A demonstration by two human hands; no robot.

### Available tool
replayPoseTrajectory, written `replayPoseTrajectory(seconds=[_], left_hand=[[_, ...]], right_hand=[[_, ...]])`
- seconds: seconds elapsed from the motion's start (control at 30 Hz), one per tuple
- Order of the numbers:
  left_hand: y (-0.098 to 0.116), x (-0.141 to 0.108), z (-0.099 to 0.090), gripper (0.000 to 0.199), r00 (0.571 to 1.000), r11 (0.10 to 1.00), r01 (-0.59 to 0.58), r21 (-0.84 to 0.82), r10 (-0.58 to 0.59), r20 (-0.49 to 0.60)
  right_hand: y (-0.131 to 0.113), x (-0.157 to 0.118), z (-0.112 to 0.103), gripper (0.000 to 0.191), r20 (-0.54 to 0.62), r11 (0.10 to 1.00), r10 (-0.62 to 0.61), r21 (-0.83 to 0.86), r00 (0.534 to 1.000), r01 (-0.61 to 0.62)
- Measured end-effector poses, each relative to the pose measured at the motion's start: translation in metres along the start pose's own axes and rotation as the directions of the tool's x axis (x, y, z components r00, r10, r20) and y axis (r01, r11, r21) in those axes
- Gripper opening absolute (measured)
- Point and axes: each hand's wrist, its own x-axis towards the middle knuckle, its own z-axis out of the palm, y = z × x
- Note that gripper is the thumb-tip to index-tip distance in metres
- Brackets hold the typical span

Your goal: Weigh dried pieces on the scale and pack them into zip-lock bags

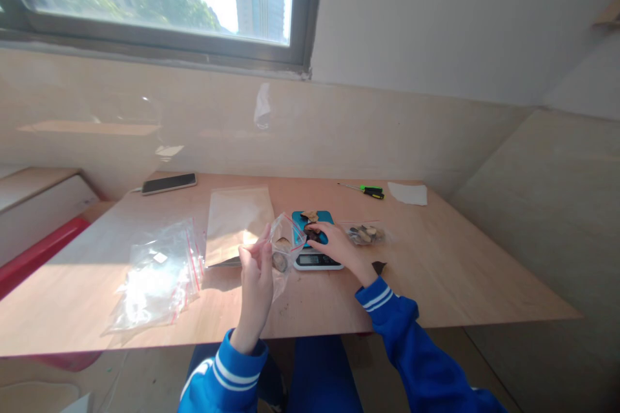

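Observation:
My left hand (258, 271) is closed on a clear zip bag (281, 281) with a red stripe at its mouth. A round brownish dried piece (279, 262) shows inside it. The bag's mouth faces right, towards the scale. Over the blue-topped kitchen scale (320, 264), my right hand (332, 240) has its fingers curled round dark brown dried pieces (311, 235), close to the bag's mouth. Lighter curled dried pieces (310, 215) lie on the far part of the scale's plate. The display's digits are too small to read.
Left of the scale lies a brown paper bag (237, 213), with several flat clear zip bags (157, 277) beyond it. A filled bag of dried pieces (365, 234) and a loose dark piece (379, 267) lie right. Farther back are a phone (169, 184), screwdrivers (371, 191) and white paper (407, 193).

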Motion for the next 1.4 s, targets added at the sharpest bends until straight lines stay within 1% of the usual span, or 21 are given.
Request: replayPoseTrajectory(seconds=[0.07,0.2,0.3,0.37,0.47,0.53,0.63,0.73,0.77,0.8,0.87,0.93,1.0,1.07,1.1,1.17,1.23,1.3,1.33,1.4], left_hand=[[0.000,0.000,0.000,0.035,1.000,1.000,-0.004,-0.001,0.005,0.006],[0.001,-0.001,-0.001,0.034,1.000,1.000,-0.006,0.012,0.006,0.017],[0.000,-0.001,-0.002,0.036,1.000,1.000,0.002,0.019,-0.003,0.016],[-0.001,-0.001,-0.002,0.037,1.000,1.000,0.005,0.019,-0.006,0.015],[-0.002,0.000,-0.002,0.038,1.000,1.000,0.000,0.002,0.000,0.020],[-0.003,0.000,-0.002,0.038,1.000,1.000,0.005,-0.006,-0.005,0.027],[-0.004,0.000,-0.001,0.037,0.999,0.999,0.024,-0.026,-0.023,0.033],[-0.006,0.000,0.002,0.036,0.998,0.996,0.043,-0.083,-0.039,0.044],[-0.007,0.000,0.003,0.034,0.998,0.992,0.050,-0.112,-0.045,0.051],[-0.007,0.000,0.004,0.033,0.997,0.988,0.059,-0.141,-0.051,0.059],[-0.007,0.000,0.006,0.031,0.995,0.979,0.073,-0.190,-0.058,0.080],[-0.004,0.000,0.008,0.033,0.994,0.976,0.078,-0.201,-0.062,0.085],[-0.001,-0.001,0.008,0.036,0.996,0.980,0.080,-0.180,-0.070,0.061],[0.003,-0.002,0.006,0.040,0.996,0.981,0.093,-0.172,-0.088,0.034],[0.004,-0.002,0.005,0.041,0.995,0.981,0.098,-0.168,-0.095,0.026],[0.007,-0.003,0.003,0.041,0.995,0.983,0.100,-0.151,-0.099,0.013],[0.008,-0.003,0.001,0.041,0.995,0.988,0.094,-0.119,-0.095,-0.004],[0.007,-0.002,0.000,0.040,0.996,0.991,0.091,-0.102,-0.092,-0.008],[0.006,-0.002,-0.001,0.040,0.996,0.991,0.089,-0.103,-0.090,-0.007],[0.005,-0.002,-0.002,0.040,0.996,0.990,0.085,-0.112,-0.086,-0.001]], right_hand=[[-0.005,-0.002,-0.001,0.031,-0.010,1.000,0.002,-0.007,1.000,-0.002],[-0.015,-0.005,-0.003,0.033,-0.036,0.997,0.045,-0.057,0.998,-0.047],[-0.014,-0.005,-0.003,0.033,-0.048,0.997,0.067,-0.038,0.997,-0.069],[-0.008,-0.004,-0.001,0.031,-0.065,0.996,0.091,0.025,0.994,-0.090],[0.004,-0.002,0.001,0.026,-0.113,0.975,0.169,0.166,0.979,-0.150],[0.009,0.000,0.000,0.022,-0.129,0.959,0.211,0.221,0.969,-0.179],[0.008,0.006,-0.007,0.021,-0.170,0.933,0.235,0.315,0.957,-0.173],[-0.010,0.013,-0.023,0.024,-0.258,0.868,0.252,0.486,0.933,-0.100],[-0.020,0.014,-0.029,0.025,-0.279,0.853,0.244,0.518,0.929,-0.068],[-0.031,0.015,-0.034,0.026,-0.279,0.849,0.220,0.526,0.935,-0.043],[-0.056,0.015,-0.045,0.027,-0.221,0.862,0.140,0.506,0.965,-0.009],[-0.077,0.012,-0.052,0.034,-0.103,0.884,0.051,0.468,0.993,0.003],[-0.087,0.009,-0.055,0.043,-0.002,0.906,-0.010,0.423,1.000,0.010],[-0.083,0.008,-0.053,0.042,0.023,0.923,-0.031,0.384,0.999,0.020],[-0.076,0.007,-0.050,0.037,0.001,0.932,-0.018,0.362,1.000,0.017],[-0.055,0.007,-0.039,0.028,-0.095,0.964,0.052,0.266,0.994,-0.025],[-0.031,0.006,-0.026,0.021,-0.177,0.990,0.133,0.078,0.975,-0.121],[-0.011,0.003,-0.013,0.016,-0.179,0.975,0.181,-0.096,0.967,-0.200],[-0.004,0.001,-0.007,0.015,-0.171,0.965,0.195,-0.144,0.966,-0.221],[0.006,-0.001,0.000,0.014,-0.174,0.957,0.208,-0.165,0.963,-0.237]])
